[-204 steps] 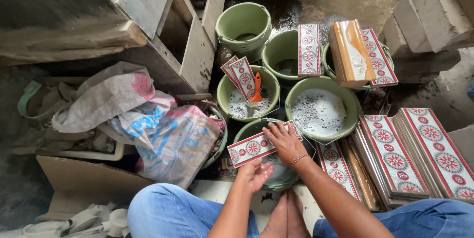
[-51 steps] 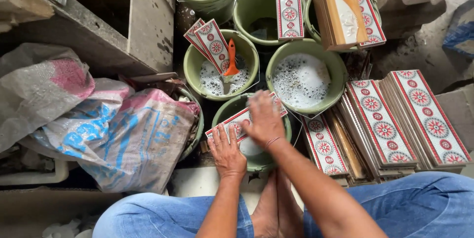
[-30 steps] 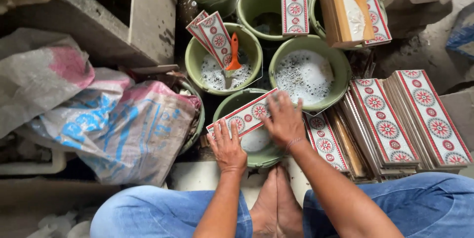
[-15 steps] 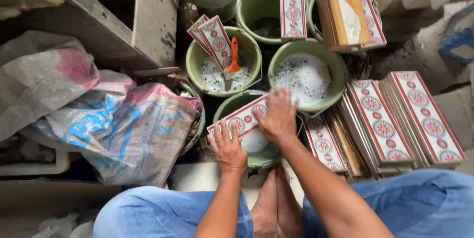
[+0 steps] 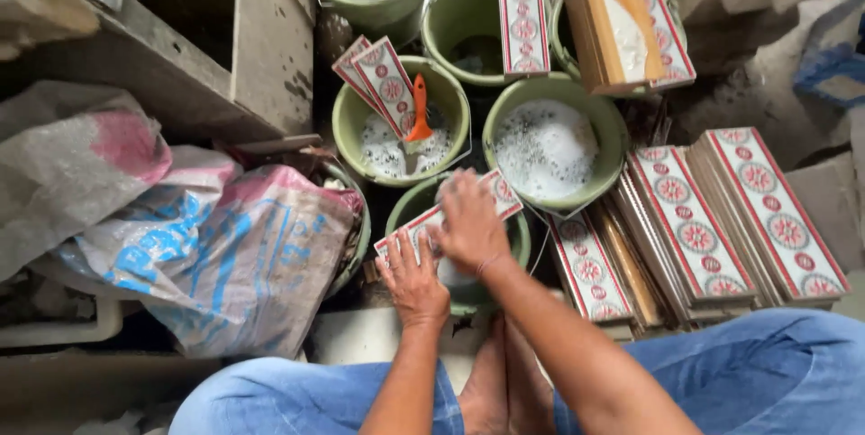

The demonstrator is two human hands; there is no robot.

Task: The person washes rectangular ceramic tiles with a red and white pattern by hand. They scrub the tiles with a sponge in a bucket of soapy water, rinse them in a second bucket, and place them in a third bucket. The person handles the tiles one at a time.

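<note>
A long narrow tile [image 5: 500,193] with red and white round patterns lies across the rim of a green bucket [image 5: 521,238] just in front of my knees. My left hand [image 5: 413,282] grips the tile's near left end. My right hand [image 5: 468,228] lies flat on top of the tile's middle, fingers spread over it. Most of the tile is hidden under my hands.
A green bucket [image 5: 351,128] holds white paste, two tiles and an orange-handled scraper [image 5: 417,110]. Another bucket [image 5: 613,133] holds foamy white liquid. Stacks of patterned tiles [image 5: 721,219] lie to the right, more buckets behind, woven sacks [image 5: 207,255] to the left.
My right hand has slid back and forth along the tile on the bucket while my left hand kept hold of its end. The view has shifted slightly.
</note>
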